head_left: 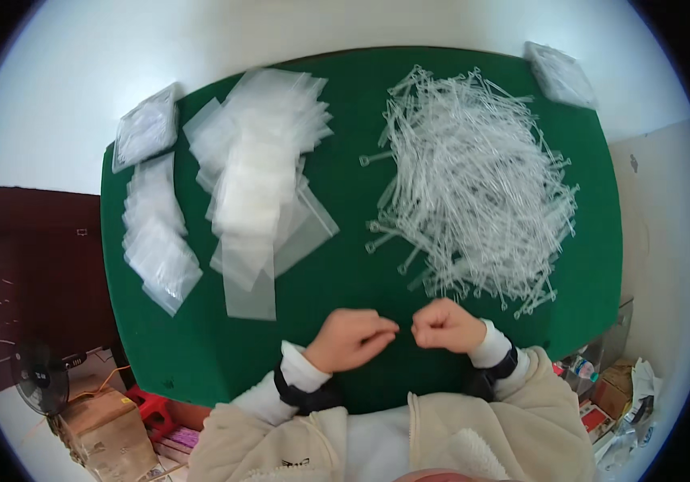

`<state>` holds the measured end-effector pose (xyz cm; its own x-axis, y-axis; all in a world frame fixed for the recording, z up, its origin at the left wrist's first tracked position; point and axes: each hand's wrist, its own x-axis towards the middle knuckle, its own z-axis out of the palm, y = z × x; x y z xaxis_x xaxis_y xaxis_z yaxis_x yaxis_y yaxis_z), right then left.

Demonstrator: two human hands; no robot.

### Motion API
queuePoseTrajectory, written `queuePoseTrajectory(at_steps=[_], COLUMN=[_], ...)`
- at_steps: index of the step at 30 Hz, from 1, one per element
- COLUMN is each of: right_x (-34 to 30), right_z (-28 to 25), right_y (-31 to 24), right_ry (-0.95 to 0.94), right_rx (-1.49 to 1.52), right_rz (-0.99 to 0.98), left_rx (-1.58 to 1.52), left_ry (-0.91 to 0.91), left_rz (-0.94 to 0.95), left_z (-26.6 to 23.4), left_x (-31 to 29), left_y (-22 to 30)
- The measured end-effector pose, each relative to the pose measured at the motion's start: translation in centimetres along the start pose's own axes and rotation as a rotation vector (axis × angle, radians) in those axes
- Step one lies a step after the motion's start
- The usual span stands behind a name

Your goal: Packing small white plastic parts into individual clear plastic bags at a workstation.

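My left hand (353,339) is over the near edge of the green table (353,273), its fingers drawn together and pointing right. Just across a small gap, my right hand (448,325) is curled into a loose fist. Neither hand shows anything in it. Beyond my right hand lies a large heap of clear plastic sticks (473,185) with small looped ends. Closest to my left hand is a fanned pile of clear flat plastic bags (252,185), and farther left a narrower row of smaller clear bags (156,233).
A wrapped bundle of clear plastic (146,127) is at the table's far left corner, another packet (560,75) at the far right. A black fan (39,377) and a cardboard box (108,434) stand low on the left. Boxes and a plastic bottle (584,369) sit low on the right.
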<state>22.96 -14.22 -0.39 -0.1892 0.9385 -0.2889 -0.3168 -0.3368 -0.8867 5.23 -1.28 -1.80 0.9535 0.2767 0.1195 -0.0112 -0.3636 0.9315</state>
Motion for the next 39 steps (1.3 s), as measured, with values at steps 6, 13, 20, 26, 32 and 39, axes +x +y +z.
queuePoseTrajectory(at_steps=[6,13,20,26,32,39], right_x=[0.2,1.0,0.6,0.6,0.9,1.0], right_z=[2.1,1.9,1.7,1.8,1.6,1.9], right_y=[0.8,2.3,2.1,1.8,2.3,2.1], right_ry=[0.047,-0.030,-0.022,-0.073,-0.090,-0.040], right_rx=[-0.354,-0.492,-0.289,-0.209,-0.255,-0.317], right_rz=[-0.204,-0.370,-0.181,-0.190,-0.163,-0.160], left_rx=[0.094,-0.086,0.008,0.110,0.070,0.101], left_ry=[0.066,0.314,0.380,0.400,0.406,0.419], left_rz=[-0.012,-0.094,-0.045,-0.056,-0.097,-0.081], left_z=[0.5,1.1,2.2,2.4,3.2,2.5], left_x=[-0.3,-0.6,0.1,0.5,0.5,1.0], left_y=[1.0,0.2,-0.6,-0.3,-0.6,-1.2])
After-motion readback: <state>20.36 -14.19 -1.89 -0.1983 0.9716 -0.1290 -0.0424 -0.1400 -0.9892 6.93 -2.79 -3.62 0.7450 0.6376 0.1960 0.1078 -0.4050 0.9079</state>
